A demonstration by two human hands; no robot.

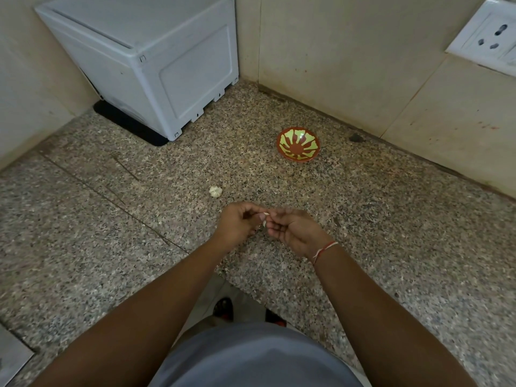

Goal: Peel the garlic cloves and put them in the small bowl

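Both hands, left hand point(237, 222) and right hand point(293, 230), pinch one garlic clove point(264, 215) with curled fingers (above the table point(391, 219)); small bowl point(298, 144) far right.

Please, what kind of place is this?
Probably a home kitchen corner: a speckled stone counter against tiled walls, a wall socket, a white appliance, and a small bowl near a garlic bulb.

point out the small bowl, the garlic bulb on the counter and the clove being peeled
small bowl point(298, 144), head view, centre of its patterned inside
garlic bulb point(215, 191), head view, middle of the bulb
garlic clove point(265, 214), head view, pale tip showing between the fingers
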